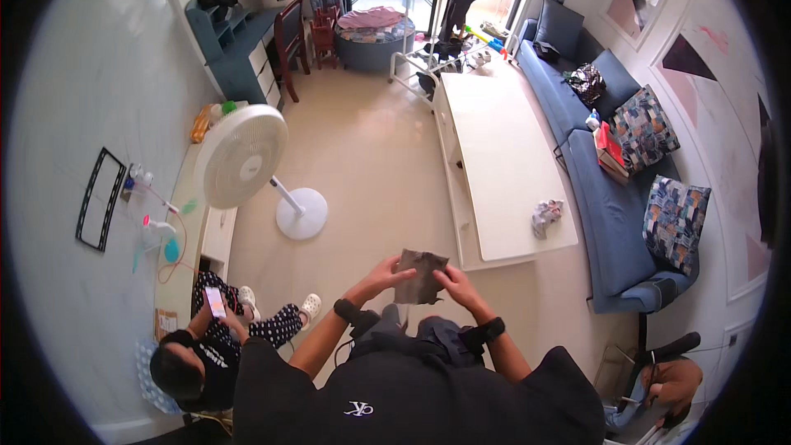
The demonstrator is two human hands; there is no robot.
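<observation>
While the left hand (pixel 381 277) is pinching one edge, the cloth (pixel 422 282) is being held spread between both hands, apparently the step underway; any next move is probably calling for even tension. Thin, brown-grey, squarish, it is showing a ragged lower edge. The right hand (pixel 461 287) is pinching the opposite edge, near a smooth table (pixel 507 148).

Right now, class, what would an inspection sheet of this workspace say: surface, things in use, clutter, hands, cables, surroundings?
Surface: low white table, ahead to the right.
Things in use: grey-brown sheet, uneven lower edge, material unclear.
Clutter: crumpled greyish bundle on the table; red item on the blue sofa.
Hands: left hand and right hand grip the sheet at opposite sides.
Cables: reddish cable by the left wall.
Surroundings: standing fan; person seated with a phone.
</observation>
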